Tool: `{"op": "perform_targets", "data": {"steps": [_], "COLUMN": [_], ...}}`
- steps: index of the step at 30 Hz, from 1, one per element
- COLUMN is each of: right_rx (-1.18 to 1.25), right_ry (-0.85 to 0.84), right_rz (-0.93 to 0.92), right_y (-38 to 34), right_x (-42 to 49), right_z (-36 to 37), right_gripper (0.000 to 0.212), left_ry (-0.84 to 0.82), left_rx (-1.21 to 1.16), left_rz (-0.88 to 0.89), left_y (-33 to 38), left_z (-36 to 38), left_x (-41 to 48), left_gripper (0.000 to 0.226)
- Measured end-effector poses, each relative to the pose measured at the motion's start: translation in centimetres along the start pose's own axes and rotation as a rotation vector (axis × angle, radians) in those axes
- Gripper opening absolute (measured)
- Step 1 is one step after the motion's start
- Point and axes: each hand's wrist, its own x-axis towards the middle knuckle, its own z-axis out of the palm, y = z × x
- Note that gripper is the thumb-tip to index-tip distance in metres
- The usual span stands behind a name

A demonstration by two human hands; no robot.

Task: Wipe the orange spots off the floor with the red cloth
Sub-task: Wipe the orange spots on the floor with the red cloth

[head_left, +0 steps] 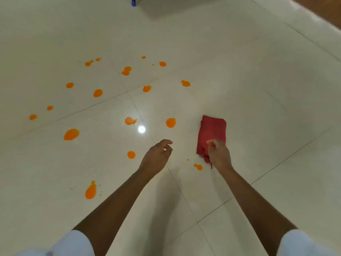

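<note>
Several orange spots (170,122) are scattered over the glossy white tile floor (239,89), mostly left of centre. A folded red cloth (212,132) lies flat on the floor at centre right. My right hand (218,153) hovers over the cloth's near end with fingers loosely curled and covers its near edge; it grips nothing that I can see. My left hand (158,156) hangs above the bare floor left of the cloth, fingers apart and empty. A small orange spot (198,166) lies just left of my right wrist.
A dark blue object (133,1) stands at the top edge, beside a shadowed area. A brown wooden surface (324,8) borders the tiles at the top right. A ceiling light glares off the floor (141,129) near the middle spots.
</note>
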Motion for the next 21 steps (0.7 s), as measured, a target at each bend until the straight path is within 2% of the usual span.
{"op": "perform_targets", "data": {"steps": [4, 7, 9, 12, 13, 15, 17, 19, 21], "right_rx": [-0.488, -0.684, -0.688, -0.552, -0.490, -0.449, -0.547, -0.675, -0.694], "right_ry": [-0.145, -0.214, -0.220, -0.272, -0.254, -0.142, -0.107, -0.103, -0.057], "right_rz": [-0.160, -0.233, -0.235, -0.243, -0.259, -0.328, -0.348, -0.319, -0.352], "right_y": [1.1, 3.2, 4.8, 7.0, 7.4, 7.4, 7.7, 8.9, 9.6], "right_x": [3.2, 4.0, 2.5, -1.6, -2.3, -2.2, -0.8, -0.9, -3.8], "right_z": [0.7, 1.1, 0.5, -0.7, -0.8, -0.2, 0.8, 2.4, 4.4], "right_gripper": [0.046, 0.049, 0.045, 0.038, 0.041, 0.059, 0.070, 0.069, 0.063], "left_ry": [-0.051, -0.146, -0.201, -0.286, -0.304, -0.316, -0.308, -0.293, -0.293], "left_rx": [0.333, 0.475, 0.558, 0.730, 0.779, 0.860, 0.919, 0.950, 0.963], "left_rz": [0.082, 0.102, 0.118, 0.151, 0.155, 0.164, 0.173, 0.174, 0.182], "left_y": [-2.0, -3.4, -4.3, -5.8, -6.4, -7.3, -7.9, -8.6, -9.4], "left_z": [1.4, 2.8, 3.5, 4.5, 4.8, 5.3, 5.6, 5.4, 5.0], "left_x": [0.7, 1.0, 1.0, 0.5, 0.4, 0.5, 0.4, 0.3, 0.1], "left_gripper": [0.038, 0.053, 0.061, 0.074, 0.079, 0.089, 0.098, 0.104, 0.108]}}
